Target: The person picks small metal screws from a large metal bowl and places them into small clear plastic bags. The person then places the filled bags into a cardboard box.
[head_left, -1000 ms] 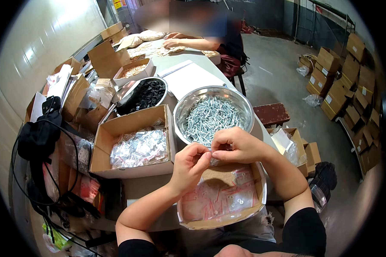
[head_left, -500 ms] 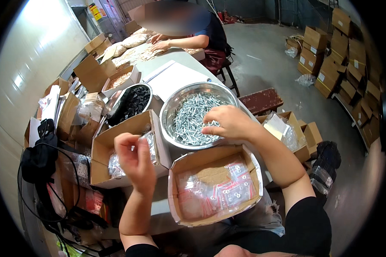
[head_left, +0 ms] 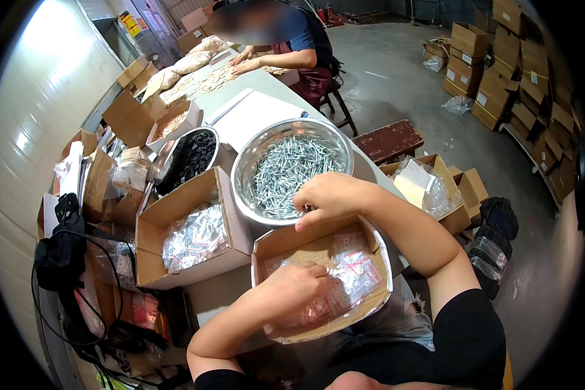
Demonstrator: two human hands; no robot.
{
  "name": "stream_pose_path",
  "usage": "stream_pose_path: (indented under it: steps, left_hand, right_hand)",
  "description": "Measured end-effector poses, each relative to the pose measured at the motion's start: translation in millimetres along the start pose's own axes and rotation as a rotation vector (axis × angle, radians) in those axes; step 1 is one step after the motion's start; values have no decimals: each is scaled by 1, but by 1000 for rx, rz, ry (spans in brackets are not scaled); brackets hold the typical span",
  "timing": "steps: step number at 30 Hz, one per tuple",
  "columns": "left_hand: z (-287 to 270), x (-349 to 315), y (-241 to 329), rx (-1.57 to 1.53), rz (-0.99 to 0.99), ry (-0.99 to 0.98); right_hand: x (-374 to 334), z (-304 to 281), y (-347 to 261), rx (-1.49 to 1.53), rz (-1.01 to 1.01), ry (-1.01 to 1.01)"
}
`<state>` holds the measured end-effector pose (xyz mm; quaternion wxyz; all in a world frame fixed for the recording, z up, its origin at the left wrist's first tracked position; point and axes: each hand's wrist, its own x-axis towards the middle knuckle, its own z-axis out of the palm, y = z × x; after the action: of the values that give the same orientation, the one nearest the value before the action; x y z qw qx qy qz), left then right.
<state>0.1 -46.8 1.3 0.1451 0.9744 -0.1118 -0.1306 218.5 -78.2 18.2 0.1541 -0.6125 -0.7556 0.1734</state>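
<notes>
A steel bowl [head_left: 239, 195] full of silvery screws [head_left: 296, 169] stands on the table ahead of me. My right hand [head_left: 331, 198] is over its near rim, fingers curled together around a few screws whose metal just shows at the fingertips. Below the bowl, a shallow cardboard box [head_left: 385, 276] holds small clear zip bags [head_left: 354, 263] with red stripes and little washer-like rings inside. Reaching into this box, my left hand [head_left: 299, 289] has its fingers closed at the edge of a bag; the fingertips are partly hidden.
Left of the bowl, a deeper carton [head_left: 151, 263] contains filled clear packets [head_left: 198, 237]. Behind it stands a tub of black parts [head_left: 192, 159]. A co-worker's hands [head_left: 244, 62] touch pale pieces on the far table. A brown bench [head_left: 390, 140] and stacked cartons [head_left: 494, 97] are to the right.
My left hand has moved from over the deeper carton into the shallow box of zip bags. My right hand has drawn back from the screws toward the bowl's near rim, its fingers now closed.
</notes>
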Motion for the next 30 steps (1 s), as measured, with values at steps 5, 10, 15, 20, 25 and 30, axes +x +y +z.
stream_pose_path:
  steps: [5, 10, 15, 20, 25, 30]
  left_hand:
    - [-12, -3, -8, -298, 6, 276]
    - [-10, -3, -17, -488, -49, 360]
    - [-17, -4, -12, -573, -125, 436]
    - [-14, -4, -10, -778, -234, 556]
    - [-3, -6, -25, -814, -190, 693]
    - [-8, -8, -18, -718, -185, 804]
  right_hand:
    - [-1, -5, 11, 422, -78, 76]
    - [3, 0, 19, 437, -11, 245]
    - [7, 3, 19, 490, 107, 359]
    - [7, -1, 20, 732, 174, 334]
    - [9, -1, 23, 811, 185, 322]
    - [7, -2, 23, 917, 182, 312]
